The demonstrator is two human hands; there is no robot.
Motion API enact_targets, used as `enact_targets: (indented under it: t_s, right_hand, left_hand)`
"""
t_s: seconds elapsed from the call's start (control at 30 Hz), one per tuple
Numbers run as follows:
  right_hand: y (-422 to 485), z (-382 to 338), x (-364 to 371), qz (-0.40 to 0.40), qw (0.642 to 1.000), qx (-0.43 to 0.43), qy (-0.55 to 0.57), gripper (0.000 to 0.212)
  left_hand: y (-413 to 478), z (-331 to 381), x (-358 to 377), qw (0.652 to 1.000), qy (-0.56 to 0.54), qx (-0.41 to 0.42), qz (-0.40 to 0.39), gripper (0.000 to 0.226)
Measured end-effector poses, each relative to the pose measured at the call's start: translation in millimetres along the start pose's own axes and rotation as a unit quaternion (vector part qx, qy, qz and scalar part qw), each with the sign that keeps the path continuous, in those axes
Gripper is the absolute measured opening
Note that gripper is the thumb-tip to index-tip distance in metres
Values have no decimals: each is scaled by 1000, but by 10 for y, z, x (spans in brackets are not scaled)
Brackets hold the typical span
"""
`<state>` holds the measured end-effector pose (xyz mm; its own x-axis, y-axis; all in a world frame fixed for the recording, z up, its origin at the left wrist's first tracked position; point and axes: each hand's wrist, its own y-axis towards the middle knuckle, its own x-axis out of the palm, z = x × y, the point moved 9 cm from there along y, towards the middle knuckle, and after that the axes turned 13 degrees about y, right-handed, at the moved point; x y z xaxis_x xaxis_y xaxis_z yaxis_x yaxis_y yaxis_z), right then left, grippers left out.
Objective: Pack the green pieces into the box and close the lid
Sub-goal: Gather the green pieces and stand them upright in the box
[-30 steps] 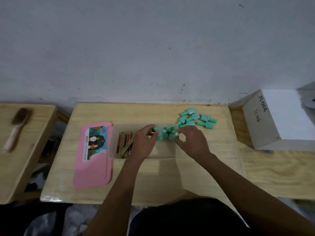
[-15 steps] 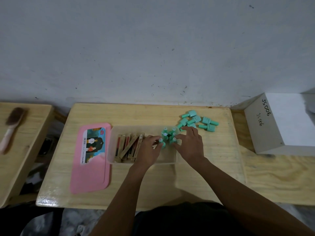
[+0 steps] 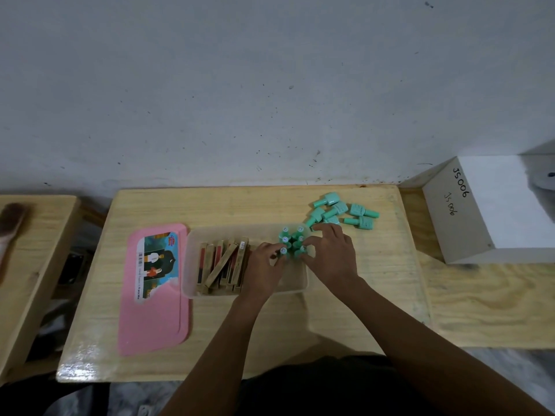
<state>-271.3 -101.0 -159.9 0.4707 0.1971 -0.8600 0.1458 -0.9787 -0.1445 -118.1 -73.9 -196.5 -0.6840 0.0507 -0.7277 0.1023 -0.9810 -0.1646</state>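
A big grey wall (image 3: 270, 85) stands behind a wooden bench (image 3: 300, 325). To the right sits a white box (image 3: 495, 211) with writing on it. A pink lid (image 3: 156, 289) lies flat on the bench, just beside a clear box (image 3: 192, 265). Inside the clear box, brown and red sticks (image 3: 223, 265) lean together on the left side. On its right side, green pieces (image 3: 292, 241) stand up in a little bunch. The left hand (image 3: 264, 265) and the right hand (image 3: 330, 253) reach into the box, and their fingers curl around the bunch from both sides, touching it. More green pieces (image 3: 345, 213) lie loose on the bench, behind the box.
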Motion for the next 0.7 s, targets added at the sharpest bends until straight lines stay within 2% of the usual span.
enact_targets:
  t_s: [0.47,0.7]
  right_hand:
    - [-35,43,-30,20,999,-10,37,28]
    - [-97,168,-210,75,994,-26,74,27]
  left_hand:
    - [3,94,35,1000,-3,13,22,25]
    - [-50,151,-19,999,23,3,48,22]
